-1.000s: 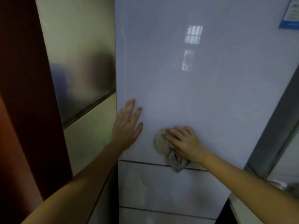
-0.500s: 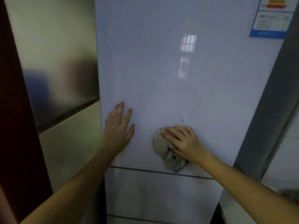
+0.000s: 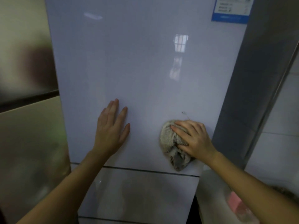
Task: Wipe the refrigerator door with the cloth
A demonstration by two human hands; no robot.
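Observation:
The glossy pale lilac refrigerator door fills the middle of the head view. A bunched grey-beige cloth is pressed against the door's lower right part, just above the seam to the drawer below. My right hand lies on top of the cloth, fingers spread over it and holding it to the door. My left hand rests flat on the door to the left of the cloth, fingers apart, holding nothing. A small dark mark sits on the door just above the cloth.
A blue-edged label is stuck at the door's top right. A beige and metal cabinet stands to the left, a grey side panel and white tiled wall to the right. A pink object lies on a white surface at lower right.
The view has swung left, so the door and both hands now sit further right in frame. My right hand with the cloth has shifted right on the door, away from my left hand.

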